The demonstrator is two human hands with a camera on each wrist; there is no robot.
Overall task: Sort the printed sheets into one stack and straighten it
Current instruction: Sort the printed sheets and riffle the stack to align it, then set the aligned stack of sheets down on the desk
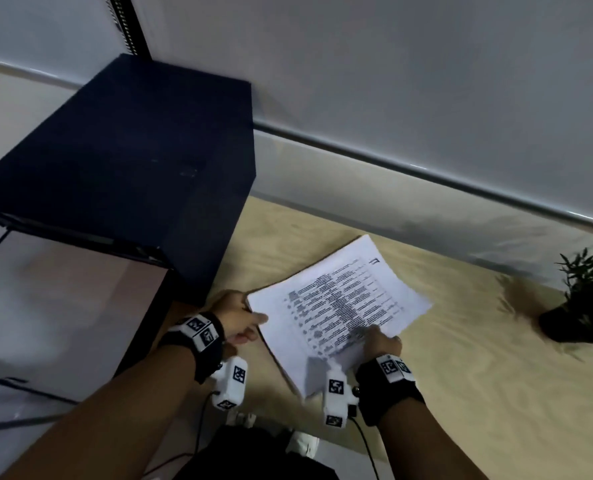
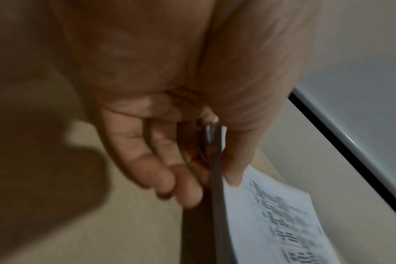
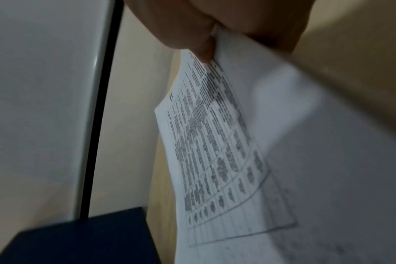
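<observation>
A stack of white printed sheets (image 1: 340, 306) with rows of dark text is held just above the light wooden table (image 1: 461, 358), turned at an angle. My left hand (image 1: 239, 317) grips the stack's left edge, thumb on top. In the left wrist view the stack (image 2: 271, 223) is pinched between the thumb and curled fingers (image 2: 161, 171). My right hand (image 1: 380, 341) pinches the near right edge, thumb on the print. The right wrist view shows the sheets (image 3: 215, 151) bending below the thumb (image 3: 192, 35).
A large dark blue box (image 1: 122, 161) stands to the left, close to my left hand. A small potted plant (image 1: 586, 299) sits at the right edge of the table. A grey wall panel (image 1: 392, 98) runs behind.
</observation>
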